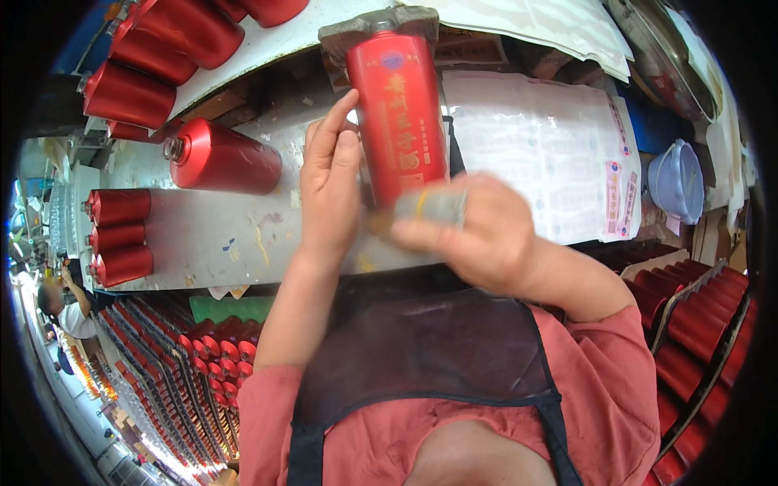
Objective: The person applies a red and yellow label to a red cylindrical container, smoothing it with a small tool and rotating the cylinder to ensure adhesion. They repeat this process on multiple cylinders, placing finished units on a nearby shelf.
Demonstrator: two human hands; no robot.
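A red bottle with gold lettering lies on the worktable in front of me, its neck resting on a grey cloth-covered support. My left hand is beside the bottle's left side, fingers extended, fingertips at its edge. At the bottle's base, my right hand is closed around a grey tool handle with a yellow band; the tool's brownish end is blurred, so its kind is unclear. Right of the bottle lies a sheet of printed labels or transfers.
An unlettered red bottle lies on the table to the left, with several smaller-looking ones at the table's left end. More red bottles lie on a white shelf. A blue plastic basin is at right. Racks of red bottles flank me; a person is far left.
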